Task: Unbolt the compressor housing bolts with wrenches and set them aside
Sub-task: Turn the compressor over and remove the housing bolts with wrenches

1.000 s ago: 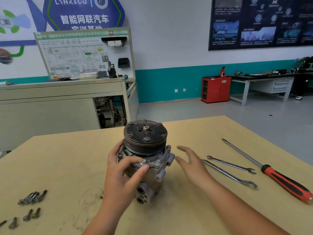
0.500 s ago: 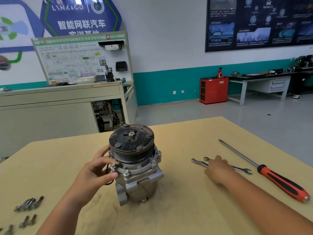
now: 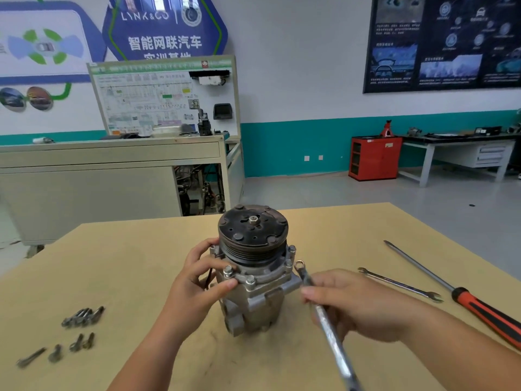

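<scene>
Pinching a wrench (image 3: pixel 324 314) mid-shaft, right hand (image 3: pixel 363 306) angles its ring end beside the compressor (image 3: pixel 253 266) flange; left hand (image 3: pixel 197 283) fingers curl round the housing's left rim; compressor stands upright on the table (image 3: pixel 141 249); loose bolts (image 3: pixel 81 317) lie well left.

Ahead of you, the blue hexagon wall sign (image 3: pixel 166 26) reads "LYNK&CO", with "智能网联汽车" in white below it. The next line is cut off by the training board (image 3: pixel 146 100). Board print and dark poster (image 3: pixel 442 43) on your right: too small to read.
</scene>
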